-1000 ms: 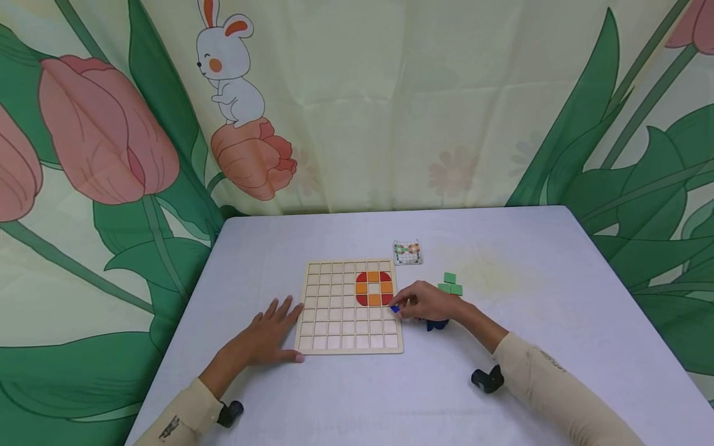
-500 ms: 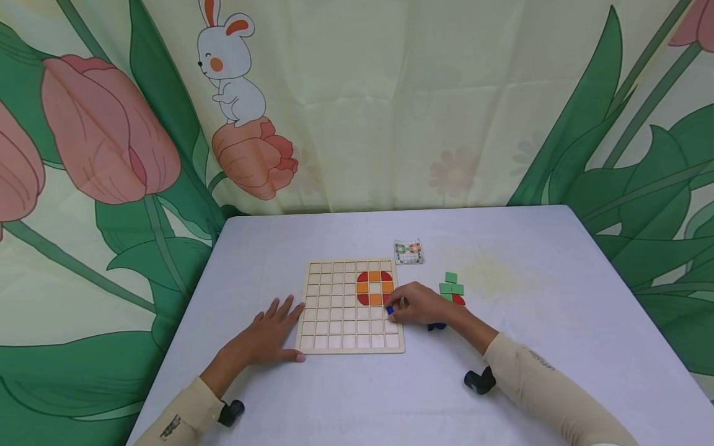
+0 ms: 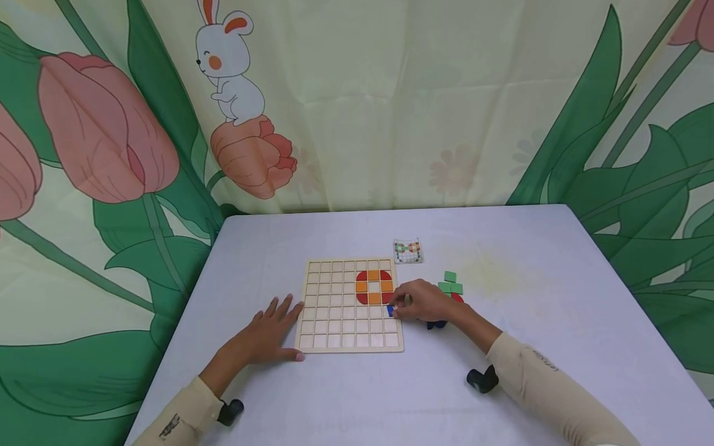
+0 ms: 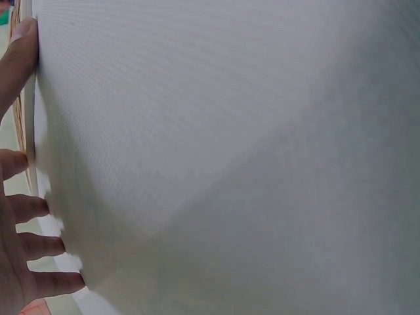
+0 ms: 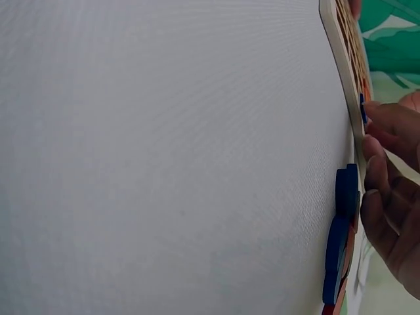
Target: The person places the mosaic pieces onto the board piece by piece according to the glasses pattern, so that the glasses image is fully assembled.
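Observation:
A square wooden grid board (image 3: pixel 348 350) lies on the table. Red and orange tiles (image 3: pixel 374 298) form a ring with a bare middle at its upper right. My left hand (image 3: pixel 270 334) is spread flat at the board's left edge, thumb by the lower corner; the left wrist view shows its straight fingers (image 4: pixel 42 246). With thumb and fingertips, my right hand (image 3: pixel 421 300) holds a small blue tile (image 3: pixel 390 311) at the rightmost column, just below the ring. In the right wrist view the thumb touches that tile's edge, and the other fingers (image 5: pixel 377 213) are curled.
Green tiles (image 3: pixel 450 277) and a red piece (image 3: pixel 457 297) lie right of the board. Dark blue pieces (image 3: pixel 436 324), stacked in the right wrist view, sit partly under my right wrist. A small pattern card (image 3: pixel 408 251) lies beyond the board's upper right corner.
My right hand has moved slightly left with the blue tile, from the board's right rim into the rightmost column. The tile now lies flatter. My left hand stays in place.

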`<move>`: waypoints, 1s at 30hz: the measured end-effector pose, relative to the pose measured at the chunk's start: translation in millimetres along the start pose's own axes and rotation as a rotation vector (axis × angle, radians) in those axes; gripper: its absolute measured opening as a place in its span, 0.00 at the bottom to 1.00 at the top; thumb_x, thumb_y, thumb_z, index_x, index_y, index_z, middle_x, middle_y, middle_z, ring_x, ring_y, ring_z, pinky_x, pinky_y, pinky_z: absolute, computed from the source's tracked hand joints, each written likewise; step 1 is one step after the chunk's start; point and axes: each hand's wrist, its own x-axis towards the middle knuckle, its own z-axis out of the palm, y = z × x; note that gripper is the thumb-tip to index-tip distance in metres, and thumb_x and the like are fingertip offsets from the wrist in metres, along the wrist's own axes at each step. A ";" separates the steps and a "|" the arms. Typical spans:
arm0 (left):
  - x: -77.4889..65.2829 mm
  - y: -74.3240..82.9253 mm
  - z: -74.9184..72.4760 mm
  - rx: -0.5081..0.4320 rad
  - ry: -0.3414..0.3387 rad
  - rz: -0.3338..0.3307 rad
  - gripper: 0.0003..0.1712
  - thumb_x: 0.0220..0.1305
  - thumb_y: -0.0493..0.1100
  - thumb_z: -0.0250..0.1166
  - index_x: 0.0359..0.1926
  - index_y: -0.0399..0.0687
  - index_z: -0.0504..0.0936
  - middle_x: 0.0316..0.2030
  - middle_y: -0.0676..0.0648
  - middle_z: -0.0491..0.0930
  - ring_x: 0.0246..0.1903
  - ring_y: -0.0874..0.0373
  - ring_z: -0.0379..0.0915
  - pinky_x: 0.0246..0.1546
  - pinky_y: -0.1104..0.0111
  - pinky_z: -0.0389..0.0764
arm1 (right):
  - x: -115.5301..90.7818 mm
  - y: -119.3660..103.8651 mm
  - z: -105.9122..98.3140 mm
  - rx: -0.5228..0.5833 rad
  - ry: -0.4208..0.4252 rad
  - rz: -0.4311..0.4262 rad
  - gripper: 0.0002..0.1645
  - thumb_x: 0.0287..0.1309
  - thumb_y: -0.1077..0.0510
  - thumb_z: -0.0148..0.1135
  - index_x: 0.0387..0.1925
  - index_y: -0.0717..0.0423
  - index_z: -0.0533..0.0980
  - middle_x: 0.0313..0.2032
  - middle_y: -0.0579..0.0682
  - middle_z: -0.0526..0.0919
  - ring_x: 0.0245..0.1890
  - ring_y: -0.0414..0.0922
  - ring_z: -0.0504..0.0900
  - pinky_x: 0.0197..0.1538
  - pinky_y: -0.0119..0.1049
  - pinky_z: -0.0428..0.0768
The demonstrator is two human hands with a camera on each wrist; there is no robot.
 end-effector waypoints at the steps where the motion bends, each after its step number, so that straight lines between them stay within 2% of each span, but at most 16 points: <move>1: 0.0 -0.4 0.2 -0.002 0.004 0.002 0.64 0.50 0.75 0.69 0.79 0.49 0.55 0.78 0.35 0.49 0.76 0.29 0.43 0.66 0.31 0.58 | 0.1 0.0 -0.4 -0.008 -0.002 0.006 0.10 0.58 0.54 0.73 0.42 0.49 0.86 0.28 0.37 0.80 0.30 0.37 0.74 0.31 0.29 0.74; 8: 2.4 -4.8 4.1 0.014 0.001 0.006 0.64 0.51 0.77 0.67 0.79 0.50 0.53 0.79 0.35 0.48 0.76 0.29 0.42 0.66 0.32 0.58 | 2.1 -6.3 -2.1 -0.042 -0.011 0.052 0.07 0.58 0.53 0.73 0.39 0.47 0.87 0.27 0.36 0.80 0.30 0.38 0.75 0.31 0.29 0.74; 24: 3.3 -5.3 7.3 0.004 0.004 0.003 0.65 0.50 0.77 0.67 0.79 0.51 0.54 0.79 0.36 0.49 0.76 0.30 0.42 0.66 0.32 0.58 | 10.2 -15.4 1.3 -0.136 -0.012 0.086 0.08 0.56 0.51 0.75 0.38 0.46 0.88 0.27 0.35 0.80 0.35 0.39 0.75 0.34 0.31 0.75; 30: 4.1 -5.1 6.5 0.006 0.005 0.001 0.65 0.49 0.77 0.67 0.79 0.50 0.54 0.78 0.35 0.49 0.76 0.29 0.43 0.66 0.31 0.58 | 6.2 -8.2 -1.5 -0.075 -0.015 -0.009 0.10 0.58 0.52 0.73 0.40 0.49 0.87 0.27 0.35 0.82 0.30 0.36 0.75 0.31 0.29 0.74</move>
